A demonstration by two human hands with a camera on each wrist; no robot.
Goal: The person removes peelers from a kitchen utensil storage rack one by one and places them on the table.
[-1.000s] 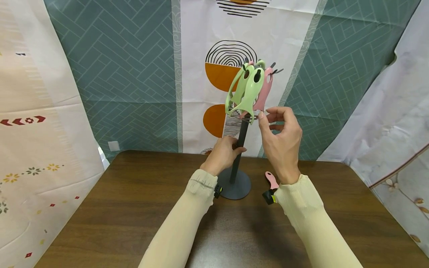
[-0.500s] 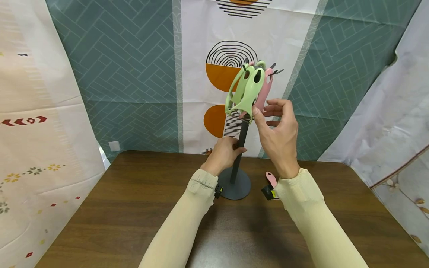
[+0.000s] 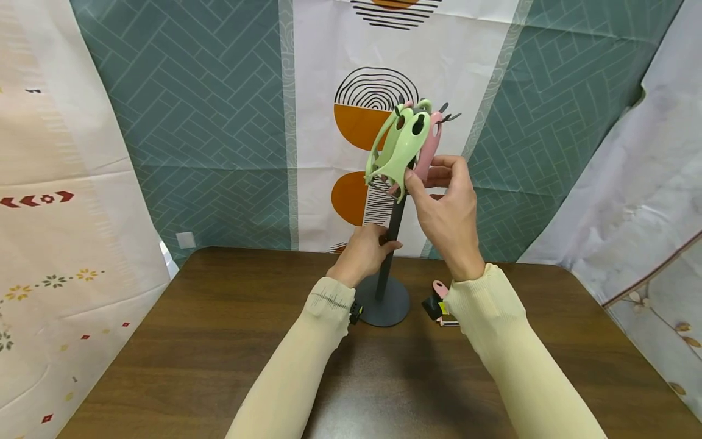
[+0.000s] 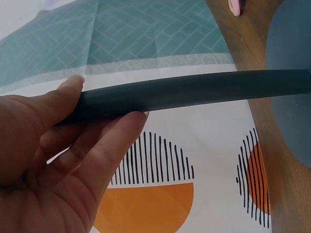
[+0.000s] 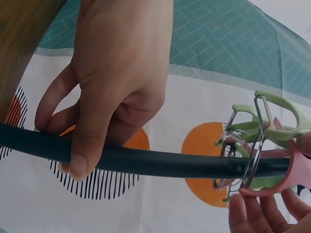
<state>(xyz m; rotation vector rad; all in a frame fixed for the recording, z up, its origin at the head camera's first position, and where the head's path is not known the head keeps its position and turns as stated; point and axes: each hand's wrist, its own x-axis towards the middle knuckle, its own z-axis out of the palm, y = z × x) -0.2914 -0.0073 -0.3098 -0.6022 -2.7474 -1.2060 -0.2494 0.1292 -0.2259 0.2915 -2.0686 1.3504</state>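
Note:
Several green peelers and pink peelers hang from the hooks at the top of a dark stand. My left hand grips the stand's pole about midway, with thumb and fingers on opposite sides of the pole in the left wrist view. Up at the hanging peelers, my right hand pinches the lower part of a pink peeler, thumb in front and fingers behind. In the right wrist view, fingertips touch this pink peeler's edge beside the metal blades.
Another pink peeler lies on the brown table, partly hidden by the right wrist's camera. The stand's round base rests near the table's back. A patterned cloth hangs close behind.
My right hand has moved left and slightly up, its thumb now closer in against the peelers. The left hand has kept its grip on the pole.

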